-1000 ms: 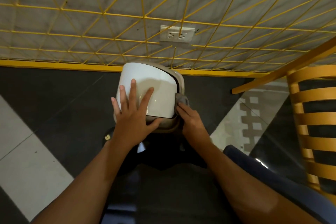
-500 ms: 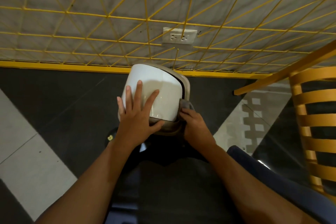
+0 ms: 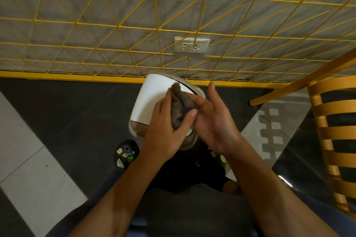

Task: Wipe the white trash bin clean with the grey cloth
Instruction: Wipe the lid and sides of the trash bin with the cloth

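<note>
The white trash bin (image 3: 151, 102) stands on the dark floor against the wall, with a beige rim around its white lid. Both hands hover over its right half. My left hand (image 3: 163, 129) pinches the crumpled grey cloth (image 3: 179, 107) between thumb and fingers. My right hand (image 3: 213, 123) is beside it, palm up and fingers spread, its fingertips touching the cloth's right side. The hands hide the bin's near right edge.
A yellow wire grid covers the grey wall, with a white double socket (image 3: 191, 45) above the bin. A yellow wooden slatted chair (image 3: 333, 132) stands at the right. My dark shoe (image 3: 126, 152) is on the floor just left of the bin's base.
My left hand lifted off the bin's lid and took the cloth. My right hand left the bin's right side and opened beside the cloth, above the lid.
</note>
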`<state>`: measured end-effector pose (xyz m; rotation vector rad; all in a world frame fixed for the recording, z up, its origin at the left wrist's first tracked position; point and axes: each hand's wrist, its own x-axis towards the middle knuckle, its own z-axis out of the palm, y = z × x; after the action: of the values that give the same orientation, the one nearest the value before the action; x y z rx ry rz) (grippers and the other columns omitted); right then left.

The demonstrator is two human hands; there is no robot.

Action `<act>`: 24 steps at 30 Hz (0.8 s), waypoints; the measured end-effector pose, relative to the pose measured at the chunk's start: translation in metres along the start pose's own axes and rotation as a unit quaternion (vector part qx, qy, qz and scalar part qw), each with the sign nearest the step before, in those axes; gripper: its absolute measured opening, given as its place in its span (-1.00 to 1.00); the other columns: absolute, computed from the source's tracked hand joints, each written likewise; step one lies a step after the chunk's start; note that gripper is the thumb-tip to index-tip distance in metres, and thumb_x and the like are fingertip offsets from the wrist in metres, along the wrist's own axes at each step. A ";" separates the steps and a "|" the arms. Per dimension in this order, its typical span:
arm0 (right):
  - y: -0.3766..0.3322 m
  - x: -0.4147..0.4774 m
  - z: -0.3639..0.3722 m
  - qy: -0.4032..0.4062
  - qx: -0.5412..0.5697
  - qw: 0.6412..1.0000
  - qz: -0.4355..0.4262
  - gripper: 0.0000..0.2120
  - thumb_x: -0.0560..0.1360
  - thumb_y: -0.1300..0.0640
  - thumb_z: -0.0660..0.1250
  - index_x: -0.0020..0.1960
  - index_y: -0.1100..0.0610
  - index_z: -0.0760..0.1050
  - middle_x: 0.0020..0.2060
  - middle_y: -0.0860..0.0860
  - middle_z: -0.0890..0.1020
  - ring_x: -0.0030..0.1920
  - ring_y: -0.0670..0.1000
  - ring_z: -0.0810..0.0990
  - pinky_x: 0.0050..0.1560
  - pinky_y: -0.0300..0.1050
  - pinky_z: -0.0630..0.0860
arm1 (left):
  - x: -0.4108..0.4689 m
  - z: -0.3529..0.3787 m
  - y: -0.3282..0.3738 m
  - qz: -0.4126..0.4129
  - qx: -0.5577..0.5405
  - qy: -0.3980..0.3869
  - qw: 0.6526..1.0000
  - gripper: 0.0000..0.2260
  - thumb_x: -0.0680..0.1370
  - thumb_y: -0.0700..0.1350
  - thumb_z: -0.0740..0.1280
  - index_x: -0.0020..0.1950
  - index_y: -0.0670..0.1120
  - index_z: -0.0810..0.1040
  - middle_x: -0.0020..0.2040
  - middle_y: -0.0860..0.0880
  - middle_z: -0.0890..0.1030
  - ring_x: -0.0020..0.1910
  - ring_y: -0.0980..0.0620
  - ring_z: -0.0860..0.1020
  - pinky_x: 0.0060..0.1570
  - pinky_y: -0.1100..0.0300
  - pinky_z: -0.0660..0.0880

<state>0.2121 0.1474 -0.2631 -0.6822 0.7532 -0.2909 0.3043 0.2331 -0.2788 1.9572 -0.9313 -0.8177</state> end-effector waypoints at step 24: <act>0.047 0.060 0.003 0.068 -0.629 0.771 -0.072 -0.31 0.57 -0.11 0.13 0.52 -0.03 -0.21 0.51 0.02 -0.29 0.50 0.11 -0.33 0.49 0.23 -0.10 | 0.097 -0.027 -0.041 -0.182 0.083 0.058 0.978 -0.60 0.62 -0.01 0.04 0.47 0.04 0.22 0.44 -0.14 0.30 0.38 -0.14 0.29 0.31 0.10 0.23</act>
<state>0.2568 0.1563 -0.3242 -2.0244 1.0000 0.0870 0.3887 0.1797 -0.3208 2.3374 -0.5952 -0.8357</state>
